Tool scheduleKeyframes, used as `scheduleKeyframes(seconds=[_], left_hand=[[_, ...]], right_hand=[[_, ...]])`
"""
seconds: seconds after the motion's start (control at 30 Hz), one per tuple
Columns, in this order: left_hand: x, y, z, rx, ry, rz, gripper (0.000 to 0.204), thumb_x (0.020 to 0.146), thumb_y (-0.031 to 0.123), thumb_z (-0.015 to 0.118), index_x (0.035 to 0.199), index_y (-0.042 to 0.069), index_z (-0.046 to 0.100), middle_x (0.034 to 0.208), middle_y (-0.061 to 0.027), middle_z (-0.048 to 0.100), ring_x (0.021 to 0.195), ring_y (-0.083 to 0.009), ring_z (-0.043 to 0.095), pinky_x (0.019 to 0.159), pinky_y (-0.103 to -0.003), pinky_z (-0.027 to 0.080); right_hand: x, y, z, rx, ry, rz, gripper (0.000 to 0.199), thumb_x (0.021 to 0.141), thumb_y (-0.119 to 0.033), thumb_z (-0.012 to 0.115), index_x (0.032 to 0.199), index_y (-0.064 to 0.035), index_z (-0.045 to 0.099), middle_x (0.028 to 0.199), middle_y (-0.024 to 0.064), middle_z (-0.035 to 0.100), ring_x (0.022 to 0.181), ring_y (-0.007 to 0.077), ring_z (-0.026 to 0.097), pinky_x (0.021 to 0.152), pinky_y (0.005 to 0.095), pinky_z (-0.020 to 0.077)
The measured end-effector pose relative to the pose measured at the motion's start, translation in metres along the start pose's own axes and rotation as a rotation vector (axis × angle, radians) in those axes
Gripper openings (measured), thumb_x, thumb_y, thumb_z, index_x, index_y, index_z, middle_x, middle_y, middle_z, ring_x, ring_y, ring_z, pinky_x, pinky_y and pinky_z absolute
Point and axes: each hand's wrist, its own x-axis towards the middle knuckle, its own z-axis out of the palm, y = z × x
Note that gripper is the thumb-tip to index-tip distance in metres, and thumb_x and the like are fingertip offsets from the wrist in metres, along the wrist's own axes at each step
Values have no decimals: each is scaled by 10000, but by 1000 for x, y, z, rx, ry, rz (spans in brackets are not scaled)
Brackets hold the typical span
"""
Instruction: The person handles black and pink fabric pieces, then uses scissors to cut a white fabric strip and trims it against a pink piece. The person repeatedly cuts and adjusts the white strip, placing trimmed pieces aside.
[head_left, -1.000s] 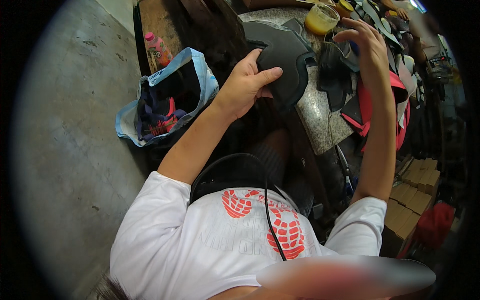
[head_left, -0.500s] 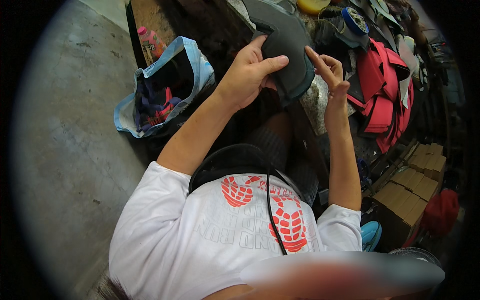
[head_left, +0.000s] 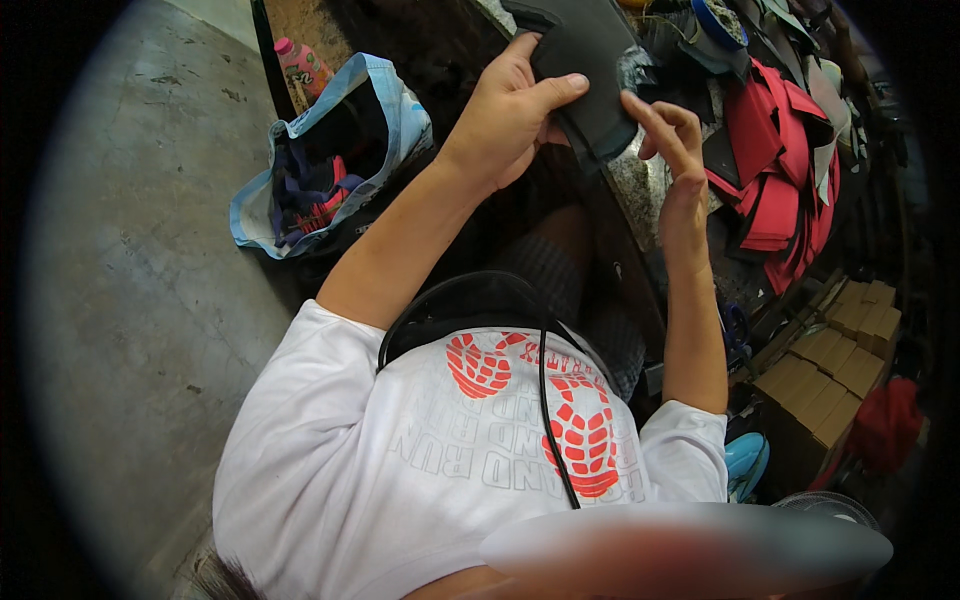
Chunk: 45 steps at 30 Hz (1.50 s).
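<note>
My left hand (head_left: 505,118) grips a dark grey, curved flat piece (head_left: 590,60) that looks like a shoe upper. Its thumb presses on the top face while the fingers go underneath. A darker layer shows along the piece's edge, and its far end runs out of the picture. At the right edge of the piece is my right hand (head_left: 675,140), index finger stretched toward it and the other fingers loosely bent. The fingertip seems to touch the edge, and this hand does not grip the piece. Below it lies a speckled, worn work surface (head_left: 635,190).
Red strips (head_left: 775,160) are heaped on the right of the bench, near a blue-rimmed container (head_left: 722,22). Brown cardboard boxes (head_left: 825,365) stand lower right. A light-blue bag (head_left: 385,85) stands open at left, beside a pink-capped bottle (head_left: 300,65).
The grey piece and my left hand have shifted slightly up in the picture. My right fingertip has moved slightly right and stays at the piece's edge.
</note>
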Motion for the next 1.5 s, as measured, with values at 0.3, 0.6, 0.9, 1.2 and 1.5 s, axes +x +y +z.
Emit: scheduleKeyframes(seconds=[0.3,0.6,0.9,1.2,1.5], left_hand=[[-2,-9,-1,124,123,9,338,985,46,591,1297,13,467,1176,-117,646,1020,-200,700,806,-357,643],[-1,-5,-4,52,261,64,358,948,21,612,1287,-17,507,1081,-91,681,892,-140,698,652,-278,617],[32,24,-57,472,190,188,324,934,52,682,1212,-89,593,1034,-98,718,903,-124,685,785,-245,567],[29,20,-72,669,133,242,221,925,191,742,985,-14,684,851,4,678,752,-54,594,679,-229,503],[38,53,-137,980,528,232,384,851,354,800,931,-14,723,770,-69,717,694,-104,646,653,-283,518]], right_hand=[[-12,-11,-4,-879,95,-301,628,907,-760,385,1227,-347,733,1068,-4,590,770,127,530,840,354,317],[-19,-20,8,-618,-14,-316,536,907,-675,511,950,-220,791,1061,25,623,837,159,549,852,356,350],[33,0,-7,-74,186,10,255,970,-160,646,1197,-43,659,1043,83,687,826,121,615,777,258,485],[138,46,22,357,20,237,856,898,-90,707,1579,-62,190,991,118,684,914,158,645,792,289,520],[189,130,52,-128,74,220,1007,758,23,720,1597,-110,178,863,68,623,726,129,578,637,299,517]])
